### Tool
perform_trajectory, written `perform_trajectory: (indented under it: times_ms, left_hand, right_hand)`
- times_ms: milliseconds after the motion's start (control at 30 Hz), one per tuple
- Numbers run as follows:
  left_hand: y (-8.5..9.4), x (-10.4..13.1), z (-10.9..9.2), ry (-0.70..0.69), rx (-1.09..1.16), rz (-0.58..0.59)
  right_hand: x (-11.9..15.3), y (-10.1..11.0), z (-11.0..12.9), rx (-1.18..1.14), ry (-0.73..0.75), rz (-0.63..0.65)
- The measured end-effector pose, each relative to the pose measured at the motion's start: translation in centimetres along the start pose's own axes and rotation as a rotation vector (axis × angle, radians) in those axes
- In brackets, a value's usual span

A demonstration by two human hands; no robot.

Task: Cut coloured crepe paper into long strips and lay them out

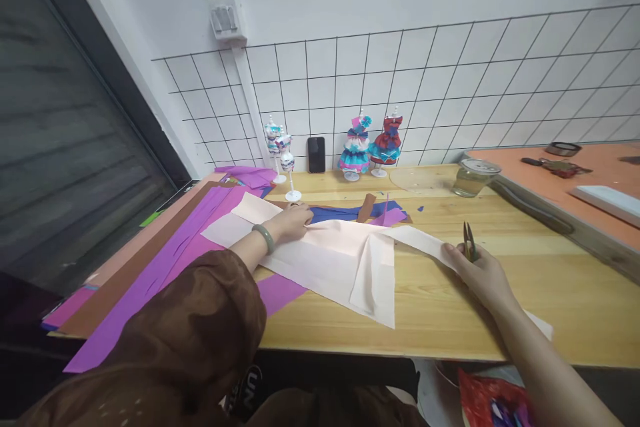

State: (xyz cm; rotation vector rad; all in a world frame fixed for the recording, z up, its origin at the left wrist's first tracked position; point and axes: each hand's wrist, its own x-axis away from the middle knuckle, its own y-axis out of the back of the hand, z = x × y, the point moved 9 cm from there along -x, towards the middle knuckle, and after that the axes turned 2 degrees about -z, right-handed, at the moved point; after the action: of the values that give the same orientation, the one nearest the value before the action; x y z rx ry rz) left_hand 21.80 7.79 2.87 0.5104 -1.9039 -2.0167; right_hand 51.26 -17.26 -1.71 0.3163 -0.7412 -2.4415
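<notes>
Left hand and right hand at work on pale paper. The left, knuckles up and fingers close together, bears down on the upper part of the pale sheet; whether its fingertips also pinch the paper cannot be told. The right closes thumb and fingers on a pale strip leading off the sheet's upper right corner, while small snips sit within the same hand, blades upward. The sheet lies on the table, partly over purple paper, with a loose fold near its right edge. Judged by its length, the strip is largely parted from the sheet; it appears joined at the corner, so full separation seems to be what is left. Behind stand two frilled dress forms, their layers in place, and two barer forms.
</notes>
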Motion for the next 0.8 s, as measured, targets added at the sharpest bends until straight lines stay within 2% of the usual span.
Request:
perform_trajectory:
  times_ms: [133, 200, 267, 400, 533, 600, 700, 800]
  left_hand:
    - [3.0, 2.2, 0.4, 0.014, -0.045, -0.039]
    - [4.4, 3.6, -0.2, -0.022, -0.130, -0.077]
    - [4.6, 5.2, -1.3, -0.073, -0.221, -0.079]
    - [1.9, 8.5, -2.9, -0.134, -0.225, 0.045]
    - [-0.8, 10.3, -3.1, -0.150, 0.003, 0.202]
    - [-0.8, 9.8, -2.8, -0.143, 0.079, 0.211]
    - [-0.3, 8.0, -1.9, -0.131, 0.056, 0.181]
    - [-1.2, 6.5, -0.4, -0.068, 0.031, 0.252]
  right_hand:
    - [0.0, 0.0, -0.3, -0.029, -0.005, 0.000]
    - [0.0, 0.0, -0.4, -0.041, -0.015, 0.006]
    - [0.0, 0.0, -0.5, -0.054, -0.023, 0.011]
    - [0.0, -0.1, -0.5, -0.179, -0.023, 0.008]
    - [-0.1, 0.0, -0.6, -0.094, -0.012, -0.001]
    - [0.0, 0.0, -0.5, -0.057, -0.007, 0.007]
    - [0.2, 0.0, -0.4, -0.014, -0.006, 0.013]
    - [0.3, 0.1, -0.1, 0.008, 0.002, 0.017]
